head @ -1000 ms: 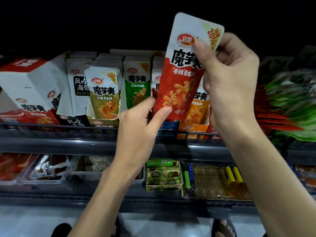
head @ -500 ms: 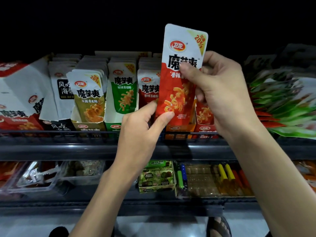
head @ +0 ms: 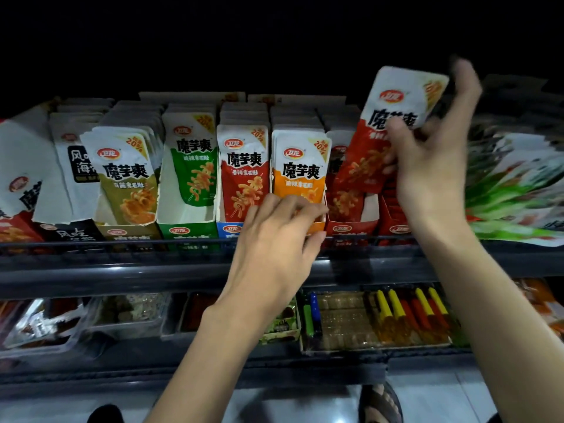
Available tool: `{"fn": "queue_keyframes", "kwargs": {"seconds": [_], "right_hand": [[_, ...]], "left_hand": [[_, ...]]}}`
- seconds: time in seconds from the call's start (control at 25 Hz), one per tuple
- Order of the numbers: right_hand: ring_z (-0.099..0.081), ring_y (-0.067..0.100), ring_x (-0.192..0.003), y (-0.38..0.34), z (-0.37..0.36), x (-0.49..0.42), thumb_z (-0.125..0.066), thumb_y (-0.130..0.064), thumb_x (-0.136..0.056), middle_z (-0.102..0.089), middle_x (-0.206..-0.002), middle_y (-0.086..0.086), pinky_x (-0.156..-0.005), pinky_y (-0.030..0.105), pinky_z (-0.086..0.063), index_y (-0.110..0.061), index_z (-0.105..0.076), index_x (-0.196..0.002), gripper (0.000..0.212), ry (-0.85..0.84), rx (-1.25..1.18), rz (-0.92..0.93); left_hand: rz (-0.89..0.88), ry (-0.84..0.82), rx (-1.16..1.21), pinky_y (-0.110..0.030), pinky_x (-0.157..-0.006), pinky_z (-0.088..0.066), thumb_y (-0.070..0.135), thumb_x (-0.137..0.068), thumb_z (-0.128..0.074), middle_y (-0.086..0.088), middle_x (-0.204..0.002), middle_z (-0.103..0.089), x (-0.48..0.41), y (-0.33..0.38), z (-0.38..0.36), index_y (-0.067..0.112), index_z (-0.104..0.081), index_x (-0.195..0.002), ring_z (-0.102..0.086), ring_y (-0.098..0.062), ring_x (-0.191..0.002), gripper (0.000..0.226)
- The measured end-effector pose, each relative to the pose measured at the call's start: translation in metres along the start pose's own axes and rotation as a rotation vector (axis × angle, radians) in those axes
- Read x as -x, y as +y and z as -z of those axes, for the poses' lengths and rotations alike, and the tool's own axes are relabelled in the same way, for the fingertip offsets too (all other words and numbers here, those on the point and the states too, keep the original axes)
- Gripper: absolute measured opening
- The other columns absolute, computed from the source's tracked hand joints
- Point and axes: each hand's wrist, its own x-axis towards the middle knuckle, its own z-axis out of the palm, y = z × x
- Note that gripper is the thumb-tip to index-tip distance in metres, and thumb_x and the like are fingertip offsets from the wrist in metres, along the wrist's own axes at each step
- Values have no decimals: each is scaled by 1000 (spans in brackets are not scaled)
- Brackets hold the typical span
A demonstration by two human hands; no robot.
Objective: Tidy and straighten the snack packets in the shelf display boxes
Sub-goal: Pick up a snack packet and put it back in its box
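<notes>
My right hand [head: 433,166] pinches a red and white snack packet [head: 393,117], tilted, above the red display box [head: 351,228] at the right end of the row. My left hand [head: 277,239] hovers in front of the orange packet [head: 300,169] and its box, fingers loosely curled, holding nothing. Along the upper shelf stand boxes of upright packets: olive [head: 128,178], green [head: 192,160] and red [head: 244,169].
A dark shelf rail [head: 122,264] runs in front of the boxes. Red and green packets [head: 512,190] fan out at the right. A white torn box [head: 21,166] leans at the left. The lower shelf holds clear trays [head: 375,319] of small snacks.
My right hand has carried the red packet to the right, over the red box. My left hand has let go of the packet's lower edge and dropped in front of the orange box.
</notes>
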Motion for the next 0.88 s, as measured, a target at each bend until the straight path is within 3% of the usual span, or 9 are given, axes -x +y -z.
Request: {"fn": "queue_keyframes", "kwargs": {"seconds": [0.08, 0.2, 0.28, 0.4, 0.52, 0.6, 0.68, 0.88], "right_hand": [[-64, 27, -66, 5, -4, 3, -54, -14, -101, -65, -94, 3, -63, 49, -56, -24, -19, -152, 63, -55, 118, 14], [-67, 27, -64, 9, -8, 5, -55, -8, -99, -66, -81, 9, -61, 48, -56, -32, -25, -148, 62, -170, 211, -20], [-68, 23, -76, 12, -11, 7, -56, -1, -97, -66, -96, 6, -62, 37, -58, -36, -29, -144, 64, -261, 290, -55], [-55, 21, -97, 16, -18, 9, -58, 4, -91, -50, -125, 7, -69, 28, -42, -36, -32, -141, 70, -314, 528, -75], [-55, 22, -81, 18, -24, 14, -65, 8, -84, -36, -132, 8, -58, 30, -48, -30, -30, -144, 78, -309, 660, -39], [-52, 20, -73, 18, -26, 17, -69, 8, -80, -29, -138, 10, -47, 21, -39, -24, -30, -144, 81, -285, 707, 3], [-51, 21, -76, 19, -28, 18, -71, 8, -77, -25, -144, 12, -46, 15, -28, -20, -30, -143, 82, -265, 761, 19], [-49, 16, -80, 11, -34, 16, -71, 3, -81, -23, -148, 12, -48, 15, -31, -17, -32, -144, 77, -189, 760, 36]], "left_hand": [[-8, -47, -62, -34, -88, -35, 33, -92, -60, 7, -115, -62, -1, 2, -4, 27, -63, -124, -47, -18, -108, 33], [-6, -68, -90, -36, -87, -36, 35, -93, -58, 8, -115, -62, -3, 2, -7, 28, -63, -125, -47, -19, -109, 33], [0, -67, -74, -35, -87, -35, 33, -93, -59, 9, -114, -62, -3, 2, -6, 29, -63, -125, -47, -18, -108, 32], [14, -73, -37, -33, -87, -32, 32, -93, -60, 10, -114, -61, -3, 2, -5, 30, -64, -123, -44, -16, -108, 31], [56, -65, 10, -30, -89, -29, 30, -94, -59, 11, -116, -60, -3, 1, -2, 30, -64, -123, -43, -14, -109, 29], [79, -44, 38, -30, -90, -30, 28, -94, -60, 11, -115, -61, -1, -1, 0, 29, -64, -122, -44, -14, -108, 28], [94, -26, 54, -29, -90, -30, 27, -94, -61, 10, -114, -61, -1, -2, 3, 28, -65, -121, -45, -14, -107, 27], [162, 47, 114, -37, -91, -40, 23, -93, -61, 10, -109, -62, 0, -8, 9, 24, -69, -113, -45, -13, -105, 22]]}}
